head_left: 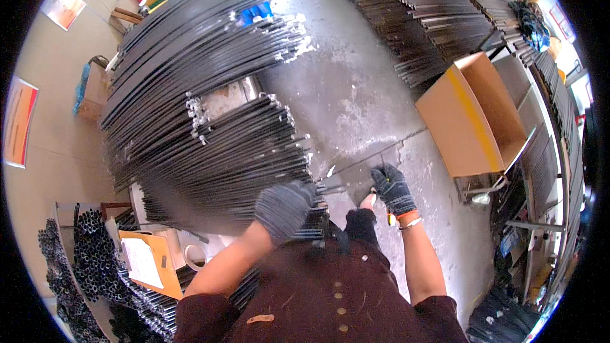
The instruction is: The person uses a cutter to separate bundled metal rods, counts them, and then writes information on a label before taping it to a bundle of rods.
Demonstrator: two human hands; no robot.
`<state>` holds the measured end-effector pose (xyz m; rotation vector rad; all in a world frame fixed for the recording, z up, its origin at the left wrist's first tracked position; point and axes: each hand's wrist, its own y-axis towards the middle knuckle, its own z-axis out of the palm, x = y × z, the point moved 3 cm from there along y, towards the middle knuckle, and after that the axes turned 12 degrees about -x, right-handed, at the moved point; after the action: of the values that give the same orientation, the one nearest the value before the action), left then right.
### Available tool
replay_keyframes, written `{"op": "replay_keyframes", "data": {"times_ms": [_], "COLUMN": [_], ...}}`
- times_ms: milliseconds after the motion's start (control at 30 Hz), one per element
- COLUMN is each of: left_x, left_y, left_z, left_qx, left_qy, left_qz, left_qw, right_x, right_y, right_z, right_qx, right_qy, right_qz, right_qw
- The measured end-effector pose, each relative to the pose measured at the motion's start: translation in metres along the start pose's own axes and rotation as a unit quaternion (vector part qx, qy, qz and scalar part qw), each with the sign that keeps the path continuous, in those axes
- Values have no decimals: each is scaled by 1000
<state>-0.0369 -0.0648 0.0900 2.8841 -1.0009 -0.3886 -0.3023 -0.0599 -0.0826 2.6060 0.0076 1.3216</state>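
My left hand [286, 211], in a dark grey knit glove, is closed at the near right end of a large stack of long dark metal rods [222, 159]. A rod end [330, 188] sticks out to the right past its fingers, so it appears to grip that rod. My right hand [394, 188], gloved alike, is held over the floor to the right of the stack. Its fingers are pinched together, and a thin sliver shows above them, too small to name. An orange band and a bracelet circle the right wrist.
An open cardboard box [457, 124] with a yellow stripe stands on a support at the right. More dark rods lie on racks [438, 19] behind it. At the lower left are bundled tubes [95, 248], a clipboard [151, 263] and a tape roll [194, 256]. Grey floor [346, 82] runs between.
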Motion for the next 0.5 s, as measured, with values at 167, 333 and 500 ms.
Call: {"op": "replay_keyframes", "data": {"times_ms": [167, 333, 500], "left_x": [7, 41, 38], "left_y": [-13, -50, -49], "left_z": [21, 67, 55], "left_qx": [29, -66, -80], "left_qy": [47, 48, -6], "left_qz": [-23, -19, -56], "left_qw": [998, 996, 995], "right_x": [90, 61, 84], "right_y": [1, 18, 31], "right_z": [23, 40, 85], "right_qx": [125, 118, 150], "right_qy": [247, 128, 62], "right_qz": [156, 130, -25], "right_qw": [948, 976, 986]}}
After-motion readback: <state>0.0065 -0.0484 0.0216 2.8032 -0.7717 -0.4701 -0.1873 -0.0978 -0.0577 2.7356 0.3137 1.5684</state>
